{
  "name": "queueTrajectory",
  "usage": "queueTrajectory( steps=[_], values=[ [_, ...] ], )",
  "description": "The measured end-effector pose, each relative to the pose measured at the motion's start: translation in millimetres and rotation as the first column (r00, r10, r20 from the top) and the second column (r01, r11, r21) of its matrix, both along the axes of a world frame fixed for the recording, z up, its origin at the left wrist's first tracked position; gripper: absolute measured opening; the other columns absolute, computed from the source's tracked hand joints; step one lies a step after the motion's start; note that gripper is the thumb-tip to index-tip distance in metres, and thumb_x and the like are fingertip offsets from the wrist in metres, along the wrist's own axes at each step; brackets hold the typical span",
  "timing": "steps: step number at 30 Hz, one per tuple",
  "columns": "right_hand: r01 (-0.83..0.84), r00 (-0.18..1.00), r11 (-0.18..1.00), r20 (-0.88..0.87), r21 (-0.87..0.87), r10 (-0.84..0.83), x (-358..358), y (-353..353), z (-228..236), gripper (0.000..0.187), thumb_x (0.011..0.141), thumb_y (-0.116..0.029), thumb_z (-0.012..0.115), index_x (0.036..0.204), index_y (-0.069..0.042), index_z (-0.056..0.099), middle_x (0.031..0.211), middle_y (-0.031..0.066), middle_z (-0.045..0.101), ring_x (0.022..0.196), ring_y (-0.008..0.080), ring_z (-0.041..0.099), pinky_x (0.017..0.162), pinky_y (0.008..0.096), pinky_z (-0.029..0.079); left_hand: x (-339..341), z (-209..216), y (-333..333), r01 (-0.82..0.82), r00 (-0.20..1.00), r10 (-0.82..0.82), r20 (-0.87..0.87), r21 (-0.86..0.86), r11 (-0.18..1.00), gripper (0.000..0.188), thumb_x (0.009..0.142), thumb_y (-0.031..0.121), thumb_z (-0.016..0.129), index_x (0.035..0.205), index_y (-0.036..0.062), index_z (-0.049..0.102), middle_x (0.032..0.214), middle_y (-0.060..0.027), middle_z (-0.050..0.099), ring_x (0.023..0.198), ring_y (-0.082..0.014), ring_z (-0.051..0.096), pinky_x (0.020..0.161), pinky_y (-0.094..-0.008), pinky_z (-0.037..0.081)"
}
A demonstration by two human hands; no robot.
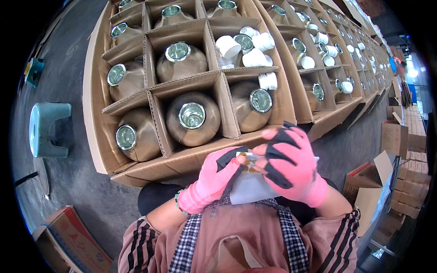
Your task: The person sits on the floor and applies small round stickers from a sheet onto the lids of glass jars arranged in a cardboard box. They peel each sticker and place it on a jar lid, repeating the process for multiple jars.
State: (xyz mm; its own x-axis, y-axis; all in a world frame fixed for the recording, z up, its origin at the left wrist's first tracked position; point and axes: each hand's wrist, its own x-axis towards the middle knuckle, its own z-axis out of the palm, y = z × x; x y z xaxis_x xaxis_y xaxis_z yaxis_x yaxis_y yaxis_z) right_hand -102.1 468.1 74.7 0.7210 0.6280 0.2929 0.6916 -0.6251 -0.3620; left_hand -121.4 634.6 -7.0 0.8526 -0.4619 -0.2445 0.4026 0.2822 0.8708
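Observation:
A white sheet with small gold round stickers [250, 191] is held in front of my chest, close to the near edge of the box. My left hand [214, 177], in a pink glove with dark bare-tipped fingers, pinches its left edge between thumb and fingers. Over the sheet's right part lies my right hand [293, 166], gloved alike, its fingers curled and its fingertips at the stickers. Whether a loose sticker is between them is too small to tell. Just beyond my hands, round brown mirrored glass flasks [175, 123] stand mouth-up in a divided cardboard box [182, 161].
White plastic caps [255, 58] lie heaped around one flask at the box's right. More divided boxes [332, 118] of flasks and caps run away to the right. A light-blue stool [45, 129] stands on the left floor. Cartons [75, 241] sit at lower left and along the right.

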Motion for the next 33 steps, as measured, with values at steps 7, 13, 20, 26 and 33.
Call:
queueTrajectory(
  steps=[7, 13, 20, 26, 33],
  values=[
    [0.259, 0.952, 0.949, -0.118, -0.18, -0.282, 47, -27, -40, 0.012, 0.059, -0.011, 0.064, 0.069, -0.007, 0.058, 0.122, 0.0124, 0.042, 0.112, 0.0369, 0.036, 0.09, 0.0423, 0.032, 2, -7, -6, 0.166, 0.984, -0.173, 0.033, 0.162, 0.973, 0.025, 0.083, 0.021, 0.053, 0.097, 0.0, 0.058, 0.079, -0.0012, 0.057, 0.074, -0.0058, 0.046, 0.067, -0.0204, 0.04],
    [0.133, 0.98, 0.921, -0.091, -0.366, -0.177, 59, -19, -59, 0.011, 0.059, -0.008, 0.064, 0.067, -0.007, 0.057, 0.13, 0.0116, 0.034, 0.117, 0.0368, 0.03, 0.092, 0.0432, 0.029, 5, -9, -2, 0.194, 0.974, -0.213, 0.081, 0.191, 0.962, 0.028, 0.082, 0.022, 0.053, 0.094, -0.0018, 0.057, 0.088, -0.0156, 0.06, 0.085, -0.0257, 0.057, 0.076, -0.0314, 0.043],
    [0.039, 0.998, 0.868, 0.061, -0.495, -0.011, 67, -9, -57, 0.008, 0.056, -0.011, 0.059, 0.062, -0.005, 0.057, 0.128, 0.0115, 0.037, 0.118, 0.0326, 0.032, 0.094, 0.0465, 0.028, 7, -1, 1, 0.211, 0.977, -0.209, -0.033, 0.191, 0.959, 0.028, 0.082, 0.023, 0.053, 0.095, -0.0015, 0.057, 0.089, -0.0154, 0.06, 0.084, -0.0237, 0.057, 0.076, -0.0302, 0.043],
    [0.071, 0.991, 0.846, 0.134, -0.529, 0.001, 66, -8, -55, 0.012, 0.061, -0.013, 0.056, 0.072, -0.007, 0.059, 0.127, 0.0112, 0.038, 0.118, 0.0314, 0.032, 0.093, 0.0459, 0.029, 6, 2, 1, 0.198, 0.979, -0.203, 0.011, 0.186, 0.962, 0.028, 0.082, 0.023, 0.053, 0.096, -0.0014, 0.057, 0.086, -0.0145, 0.06, 0.081, -0.0215, 0.057, 0.074, -0.0294, 0.043],
    [0.331, 0.943, 0.943, 0.053, -0.03, -0.329, 52, -10, -4, 0.029, 0.062, -0.012, 0.066, 0.089, -0.006, 0.055, 0.113, 0.0132, 0.047, 0.108, 0.0313, 0.041, 0.09, 0.0408, 0.032, 2, 0, 8, 0.082, 0.996, -0.088, 0.033, 0.155, 0.984, 0.027, 0.083, 0.022, 0.052, 0.095, -0.0005, 0.058, 0.079, -0.011, 0.058, 0.069, -0.0155, 0.051, 0.068, -0.0267, 0.042]
  ],
)
